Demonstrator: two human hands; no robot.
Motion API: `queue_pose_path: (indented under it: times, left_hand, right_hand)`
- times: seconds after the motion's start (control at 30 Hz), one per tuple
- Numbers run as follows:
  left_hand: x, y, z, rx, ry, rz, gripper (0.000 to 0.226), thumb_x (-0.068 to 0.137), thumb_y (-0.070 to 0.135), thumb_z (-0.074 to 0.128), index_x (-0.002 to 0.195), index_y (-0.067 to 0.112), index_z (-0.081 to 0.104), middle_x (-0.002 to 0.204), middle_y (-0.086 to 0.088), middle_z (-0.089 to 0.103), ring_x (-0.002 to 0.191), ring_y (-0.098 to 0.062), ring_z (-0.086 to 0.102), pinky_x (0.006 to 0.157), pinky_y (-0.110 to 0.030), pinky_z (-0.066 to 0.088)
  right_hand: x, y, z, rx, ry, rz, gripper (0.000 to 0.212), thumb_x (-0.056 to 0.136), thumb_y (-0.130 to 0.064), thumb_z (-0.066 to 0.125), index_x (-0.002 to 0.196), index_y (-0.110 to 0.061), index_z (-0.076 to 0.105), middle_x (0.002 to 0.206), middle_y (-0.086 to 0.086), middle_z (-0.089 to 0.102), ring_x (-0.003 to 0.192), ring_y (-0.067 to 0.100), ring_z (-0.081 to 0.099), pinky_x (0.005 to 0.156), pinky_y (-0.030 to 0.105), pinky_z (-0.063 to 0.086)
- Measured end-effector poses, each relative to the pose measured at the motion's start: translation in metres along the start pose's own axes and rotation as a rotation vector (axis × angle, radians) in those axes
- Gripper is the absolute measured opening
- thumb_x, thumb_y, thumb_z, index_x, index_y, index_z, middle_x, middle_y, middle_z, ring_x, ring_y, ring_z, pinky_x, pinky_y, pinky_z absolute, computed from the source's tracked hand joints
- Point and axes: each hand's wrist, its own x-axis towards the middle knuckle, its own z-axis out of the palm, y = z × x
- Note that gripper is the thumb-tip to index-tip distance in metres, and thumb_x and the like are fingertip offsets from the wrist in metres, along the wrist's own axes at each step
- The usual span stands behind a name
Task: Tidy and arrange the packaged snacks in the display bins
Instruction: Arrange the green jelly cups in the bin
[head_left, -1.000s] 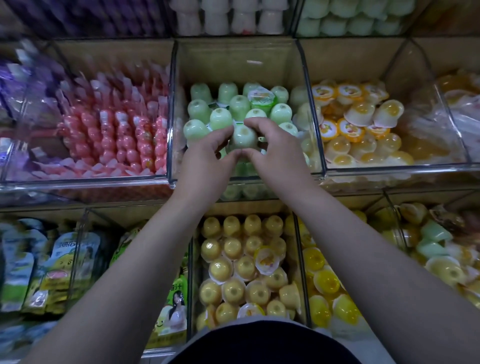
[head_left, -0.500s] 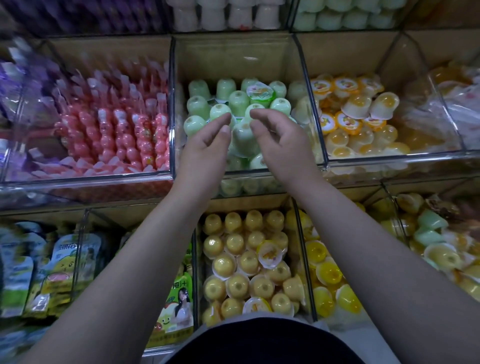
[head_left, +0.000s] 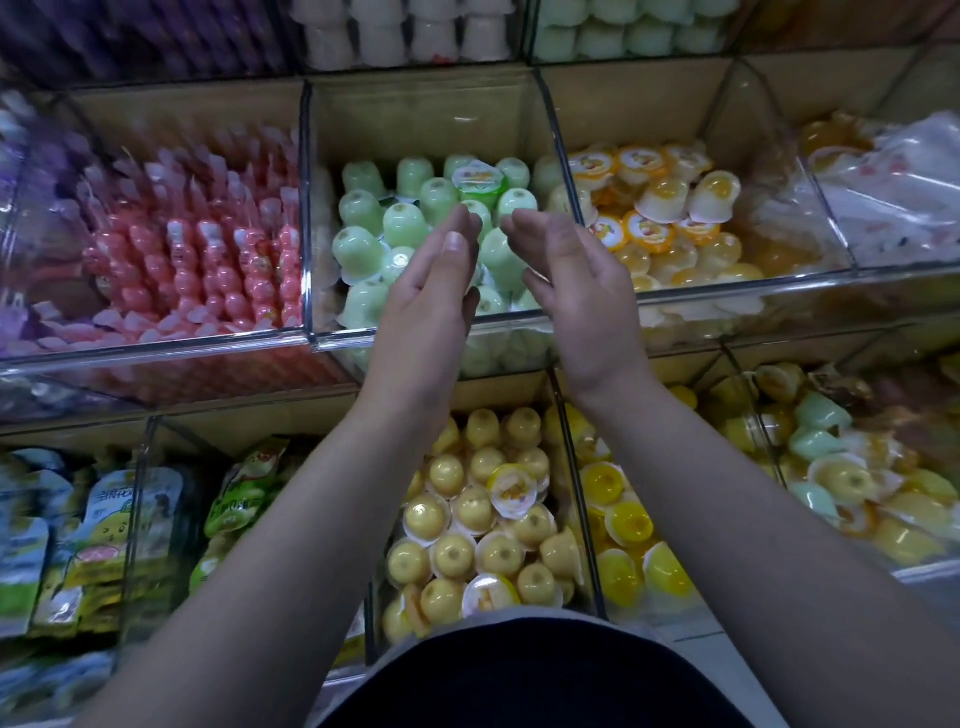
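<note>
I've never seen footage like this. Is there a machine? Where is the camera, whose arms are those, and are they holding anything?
No machine: a person wears one wide-angle camera on the head, looking forward and down, so you see their own arms. The left hand and right hand are open, palms facing each other, over a clear bin of green jelly cups; neither holds anything. Pink stick snacks lie in the bin to the left, orange-lidded cups to the right. Below are yellow jelly cups and printed pouches.
</note>
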Motion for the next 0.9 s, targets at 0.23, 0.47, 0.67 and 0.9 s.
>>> queue_pose_path:
  times: [0.23,0.47,0.67,0.9]
  left_hand:
    - [-0.013,-0.01,0.038,-0.014,-0.01,-0.011,0.041,0.106,0.029,0.032,0.145,0.022,0.041,0.132,0.017,0.053,0.13,0.003,0.045,0.105,-0.021,0.037]
    - [-0.017,-0.023,0.087,-0.033,-0.032,-0.021,0.042,0.105,0.031,0.031,0.145,0.023,0.041,0.135,0.016,0.054,0.128,0.003,0.046,0.101,-0.018,0.038]
    - [-0.02,-0.035,0.125,-0.021,-0.038,-0.027,0.037,0.102,0.035,0.031,0.136,0.034,0.046,0.13,0.02,0.056,0.125,0.006,0.048,0.095,-0.02,0.038]
    - [-0.027,-0.054,0.175,-0.042,-0.042,-0.1,0.036,0.106,0.029,0.03,0.139,0.027,0.045,0.131,0.015,0.056,0.126,0.003,0.049,0.105,-0.024,0.037]
  right_hand:
    - [-0.011,-0.006,-0.033,0.048,-0.009,0.009,0.038,0.09,-0.042,0.04,0.112,-0.019,0.062,0.117,-0.003,0.067,0.115,0.005,0.06,0.1,0.022,0.046]
    - [-0.016,-0.014,-0.087,0.069,0.039,0.022,0.033,0.09,-0.04,0.041,0.108,-0.022,0.063,0.115,0.0,0.068,0.113,0.006,0.062,0.099,0.023,0.046]
    - [-0.02,-0.015,-0.129,0.053,0.074,0.034,0.036,0.091,-0.039,0.041,0.11,-0.018,0.063,0.115,-0.001,0.069,0.111,0.003,0.062,0.098,0.023,0.047]
    - [-0.027,-0.004,-0.185,0.047,0.127,0.053,0.036,0.092,-0.035,0.041,0.11,-0.014,0.063,0.114,0.002,0.069,0.111,0.007,0.063,0.098,0.026,0.047]
